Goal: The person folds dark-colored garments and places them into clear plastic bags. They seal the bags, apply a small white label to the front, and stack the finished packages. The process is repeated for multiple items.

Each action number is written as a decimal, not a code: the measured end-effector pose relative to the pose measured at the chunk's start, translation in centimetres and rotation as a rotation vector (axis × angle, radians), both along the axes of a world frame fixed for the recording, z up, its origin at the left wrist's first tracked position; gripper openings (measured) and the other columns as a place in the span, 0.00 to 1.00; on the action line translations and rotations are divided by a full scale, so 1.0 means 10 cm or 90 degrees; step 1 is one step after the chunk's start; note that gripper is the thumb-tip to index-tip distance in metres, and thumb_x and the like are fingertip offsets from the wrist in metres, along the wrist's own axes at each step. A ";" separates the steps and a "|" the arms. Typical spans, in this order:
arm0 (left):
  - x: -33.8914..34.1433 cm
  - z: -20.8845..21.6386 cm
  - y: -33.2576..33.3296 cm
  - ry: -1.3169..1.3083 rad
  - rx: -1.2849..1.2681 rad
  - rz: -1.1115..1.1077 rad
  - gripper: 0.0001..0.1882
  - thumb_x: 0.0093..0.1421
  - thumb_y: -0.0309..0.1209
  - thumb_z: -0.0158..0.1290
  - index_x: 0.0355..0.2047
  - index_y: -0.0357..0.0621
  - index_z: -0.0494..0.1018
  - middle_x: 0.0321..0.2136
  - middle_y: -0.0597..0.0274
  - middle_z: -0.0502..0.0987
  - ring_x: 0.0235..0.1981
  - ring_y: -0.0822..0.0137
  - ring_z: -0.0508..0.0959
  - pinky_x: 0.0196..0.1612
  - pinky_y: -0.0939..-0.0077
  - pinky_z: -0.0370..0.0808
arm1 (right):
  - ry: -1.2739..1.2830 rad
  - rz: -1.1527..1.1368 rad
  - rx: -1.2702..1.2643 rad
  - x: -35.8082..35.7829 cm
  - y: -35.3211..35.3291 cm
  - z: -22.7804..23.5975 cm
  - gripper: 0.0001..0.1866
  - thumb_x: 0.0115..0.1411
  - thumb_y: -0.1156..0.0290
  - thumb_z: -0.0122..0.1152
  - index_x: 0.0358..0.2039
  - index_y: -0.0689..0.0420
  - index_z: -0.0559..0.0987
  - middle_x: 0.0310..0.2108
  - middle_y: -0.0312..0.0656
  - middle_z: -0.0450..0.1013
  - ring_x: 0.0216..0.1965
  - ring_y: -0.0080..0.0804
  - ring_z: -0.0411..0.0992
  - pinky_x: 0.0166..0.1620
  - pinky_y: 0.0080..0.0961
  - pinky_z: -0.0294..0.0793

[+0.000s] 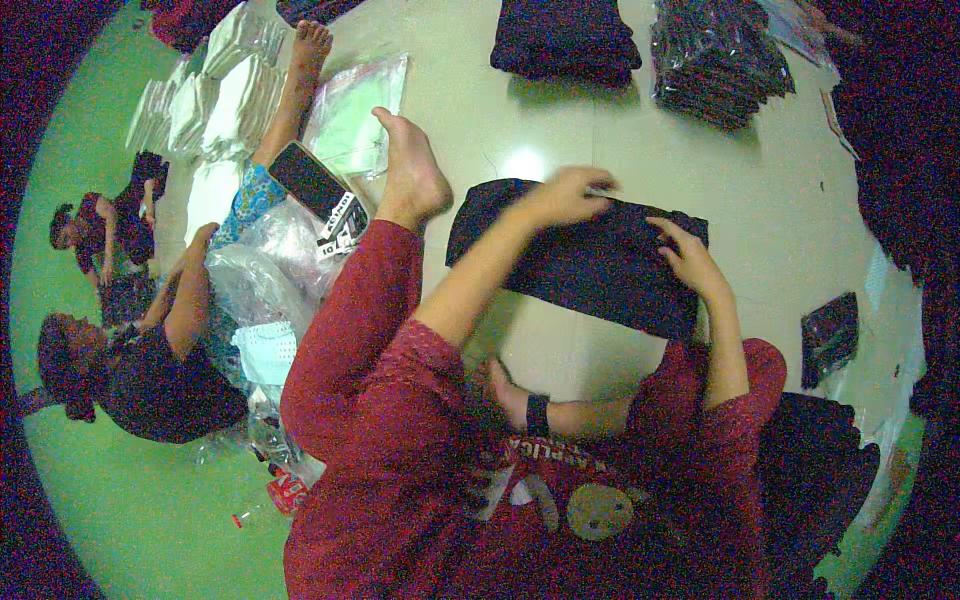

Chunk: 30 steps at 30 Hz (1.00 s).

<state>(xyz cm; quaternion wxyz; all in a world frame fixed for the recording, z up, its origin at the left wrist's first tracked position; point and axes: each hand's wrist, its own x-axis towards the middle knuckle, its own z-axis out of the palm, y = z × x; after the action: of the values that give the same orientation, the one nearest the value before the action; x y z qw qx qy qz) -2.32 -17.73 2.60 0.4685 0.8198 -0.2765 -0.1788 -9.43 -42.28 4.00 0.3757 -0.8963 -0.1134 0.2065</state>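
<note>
Two hands on one folded black garment (590, 262) on the floor (520, 110): left hand (566, 196) pinching its far edge, right hand (688, 255) spread flat on the near right corner. Best pressed evenly, edges squared. Black stacks (565, 38) beyond.

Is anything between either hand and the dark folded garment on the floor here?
Nothing visible is. The left hand rests on the top edge of the dark folded garment, and the right hand presses on its right end. Both touch the cloth directly; the light floor around it shows nothing lying against it.
</note>
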 end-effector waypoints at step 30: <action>-0.96 0.01 -0.54 -0.451 0.182 0.101 0.25 0.51 0.42 0.50 0.47 0.44 0.65 0.50 0.50 0.63 0.52 0.50 0.63 0.53 0.54 0.58 | 0.020 -0.035 0.033 -0.71 -0.16 0.44 0.26 0.53 0.80 0.48 0.54 0.52 0.62 0.39 0.44 0.71 0.42 0.36 0.70 0.47 0.28 0.66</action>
<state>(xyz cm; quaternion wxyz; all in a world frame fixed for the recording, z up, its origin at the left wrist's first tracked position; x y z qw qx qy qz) -11.88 -23.12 2.66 0.2375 0.9065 -0.3294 0.1158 -16.56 -43.90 8.37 0.4063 -0.8856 -0.0881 0.2073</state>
